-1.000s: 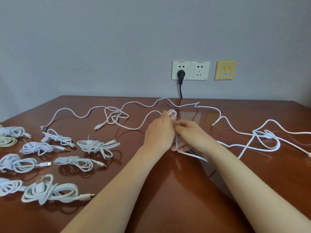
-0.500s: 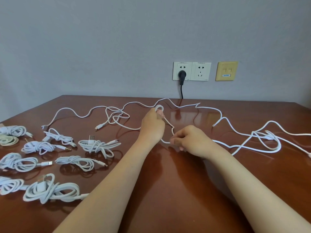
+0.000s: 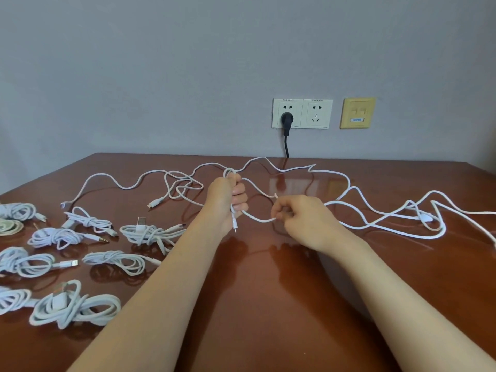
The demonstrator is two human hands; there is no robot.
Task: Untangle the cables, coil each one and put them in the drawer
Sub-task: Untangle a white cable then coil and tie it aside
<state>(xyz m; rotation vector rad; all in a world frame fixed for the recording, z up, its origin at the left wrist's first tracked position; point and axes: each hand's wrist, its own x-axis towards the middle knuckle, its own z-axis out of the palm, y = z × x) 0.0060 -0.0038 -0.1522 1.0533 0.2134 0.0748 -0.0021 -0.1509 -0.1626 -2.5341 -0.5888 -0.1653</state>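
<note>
Indoor room: wall sockets (image 3: pixel 302 114), wooden table (image 3: pixel 268 304)

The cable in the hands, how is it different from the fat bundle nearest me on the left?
The held cable is thin and mostly strung out loose; the near bundle is thicker and coiled up. The held cable is lifted between the left hand and right hand; the near bundle lies on the table, untouched. Both are white.

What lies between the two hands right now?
In the head view, a sagging span of white cable runs from the left hand to the right hand, above the table.
</note>
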